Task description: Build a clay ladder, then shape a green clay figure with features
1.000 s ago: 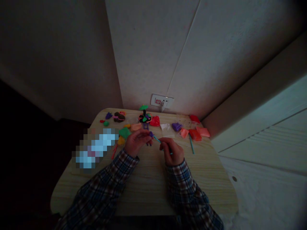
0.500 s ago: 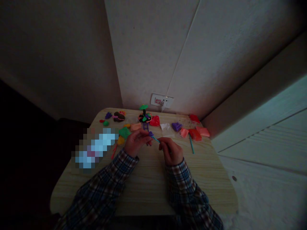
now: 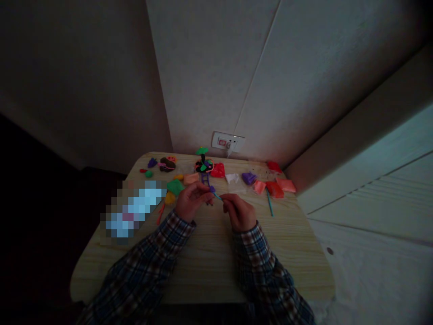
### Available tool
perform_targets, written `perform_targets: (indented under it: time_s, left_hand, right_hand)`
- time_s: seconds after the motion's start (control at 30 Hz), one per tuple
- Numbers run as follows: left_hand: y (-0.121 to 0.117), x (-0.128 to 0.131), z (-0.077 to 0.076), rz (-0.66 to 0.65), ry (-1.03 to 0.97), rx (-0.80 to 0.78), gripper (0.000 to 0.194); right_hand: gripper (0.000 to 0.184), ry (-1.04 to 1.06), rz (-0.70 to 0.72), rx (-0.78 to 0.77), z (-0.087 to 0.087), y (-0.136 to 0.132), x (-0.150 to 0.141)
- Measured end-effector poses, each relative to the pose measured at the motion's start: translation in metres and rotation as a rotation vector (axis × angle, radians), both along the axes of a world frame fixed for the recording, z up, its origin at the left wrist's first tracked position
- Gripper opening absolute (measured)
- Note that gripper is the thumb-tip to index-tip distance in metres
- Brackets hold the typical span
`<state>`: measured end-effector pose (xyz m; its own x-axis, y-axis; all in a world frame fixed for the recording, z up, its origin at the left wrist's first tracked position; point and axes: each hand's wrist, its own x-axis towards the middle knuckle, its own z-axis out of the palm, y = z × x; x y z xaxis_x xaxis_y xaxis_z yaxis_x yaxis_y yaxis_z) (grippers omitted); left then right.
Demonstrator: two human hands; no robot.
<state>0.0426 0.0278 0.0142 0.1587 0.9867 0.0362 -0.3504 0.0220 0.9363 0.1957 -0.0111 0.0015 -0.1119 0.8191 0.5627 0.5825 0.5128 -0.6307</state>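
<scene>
My left hand (image 3: 190, 202) is closed in a pinch on a small purple clay piece (image 3: 212, 189) above the middle of the table. My right hand (image 3: 241, 213) grips a thin blue modelling tool (image 3: 218, 197). Its tip meets the purple piece at my left fingertips; whether it presses in or only touches, I cannot tell. Just beyond the hands lies a purple ladder-shaped clay piece (image 3: 205, 178). Behind it stands a black clay model (image 3: 202, 167) with a green top. Small dark red bits (image 3: 210, 202) lie below my left fingertips.
A blurred-out bright panel (image 3: 137, 210) lies at the left of the wooden table (image 3: 203, 271). Green clay (image 3: 175, 186) and a brown clay shape (image 3: 167, 164) are at the back left. Red packets (image 3: 275, 190), purple clay (image 3: 249, 178) and a teal stick (image 3: 269, 202) lie right. A wall socket (image 3: 228, 141) is behind.
My right hand has shifted slightly left, closer to my left hand, with the blue tool. My left hand stays almost in place with the purple piece.
</scene>
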Motion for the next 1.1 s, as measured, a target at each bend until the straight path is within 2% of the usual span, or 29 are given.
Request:
perform_targets:
  time_s: [0.17, 0.4, 0.63, 0.87, 1.1]
  left_hand:
    - [0.002, 0.001, -0.006, -0.006, -0.046, 0.005, 0.036]
    - [0.004, -0.001, -0.009, 0.003, -0.102, -0.01, 0.039]
    - [0.001, -0.001, -0.009, -0.108, -0.105, 0.001, 0.032]
    - [0.002, -0.001, -0.013, -0.129, -0.122, 0.038, 0.025]
    - [0.0, 0.0, -0.01, -0.121, -0.116, 0.033, 0.024]
  right_hand:
    - [0.02, 0.001, -0.032, 0.056, 0.001, -0.003, 0.0]
    - [0.018, 0.052, -0.145, 0.081, 0.003, -0.006, 0.001]
    - [0.021, 0.032, -0.146, 0.055, 0.001, -0.005, 0.0]
    - [0.016, 0.031, -0.162, 0.05, 0.0, -0.005, -0.002]
    - [0.017, 0.023, -0.161, 0.018, 0.0, -0.005, -0.004]
